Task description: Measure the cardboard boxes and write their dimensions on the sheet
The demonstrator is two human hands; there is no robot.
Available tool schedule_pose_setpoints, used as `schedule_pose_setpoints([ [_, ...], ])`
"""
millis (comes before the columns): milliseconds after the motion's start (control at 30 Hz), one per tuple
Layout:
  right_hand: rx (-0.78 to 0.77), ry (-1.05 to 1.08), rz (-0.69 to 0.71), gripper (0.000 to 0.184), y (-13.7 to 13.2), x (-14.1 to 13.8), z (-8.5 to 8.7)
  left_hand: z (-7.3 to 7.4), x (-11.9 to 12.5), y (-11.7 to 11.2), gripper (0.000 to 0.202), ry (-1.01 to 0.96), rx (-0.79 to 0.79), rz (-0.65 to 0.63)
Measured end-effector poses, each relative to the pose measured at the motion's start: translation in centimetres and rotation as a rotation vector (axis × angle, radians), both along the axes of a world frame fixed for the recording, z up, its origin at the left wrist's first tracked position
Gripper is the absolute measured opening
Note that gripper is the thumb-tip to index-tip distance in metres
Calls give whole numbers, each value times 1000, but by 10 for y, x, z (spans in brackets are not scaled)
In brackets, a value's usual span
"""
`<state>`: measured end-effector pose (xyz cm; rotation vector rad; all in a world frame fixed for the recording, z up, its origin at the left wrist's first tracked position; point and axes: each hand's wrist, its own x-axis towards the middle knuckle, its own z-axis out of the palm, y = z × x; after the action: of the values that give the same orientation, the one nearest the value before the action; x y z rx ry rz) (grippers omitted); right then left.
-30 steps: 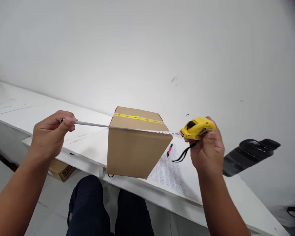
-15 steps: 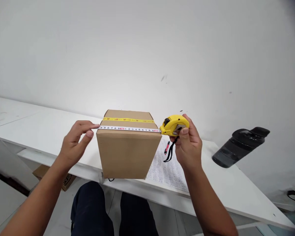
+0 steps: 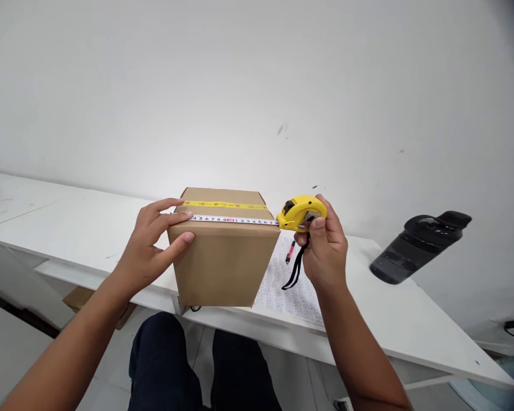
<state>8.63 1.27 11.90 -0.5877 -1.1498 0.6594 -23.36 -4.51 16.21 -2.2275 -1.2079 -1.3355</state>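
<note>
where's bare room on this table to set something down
The widest bare stretch of the table runs left of the cardboard box, past the left hand. A smaller patch lies between the printed sheet and the dark bottle. Crowded right of the box, where the right hand holds the tape measure over the sheet and pen.

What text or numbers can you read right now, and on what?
"4 5 6 7 8 9 10 1 2 3 4 5 6 7", the 10 in red: blade of the tape measure, along the cardboard box's top front edge.
Yellow packing tape on the box top: red marks, too blurred.
Printed sheet beside the box: too small.
</note>
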Motion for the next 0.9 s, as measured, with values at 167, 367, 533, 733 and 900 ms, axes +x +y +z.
schedule_pose_setpoints([
  [167, -6, 15, 33, 41, -2, -4, 4, 7, -3, -10, 25, 89, 104, 69],
  [367, 13, 52, 139, 39, -15, -4, 9, 5, -26, -14, 34, 36, 327, 39],
  [533, -14, 118, 197, 43, -46, -3, 3, -8, -7, -57, 36, 158, 366, 66],
  [733, -27, 2, 339, 49, -71, -19, 1, -25, 69, -76, 17, 367, 586, -100],
  [900, 43, -1, 331, 39, -34, -18, 23, -10, 105, -41, 19, 321, 689, -41],
])
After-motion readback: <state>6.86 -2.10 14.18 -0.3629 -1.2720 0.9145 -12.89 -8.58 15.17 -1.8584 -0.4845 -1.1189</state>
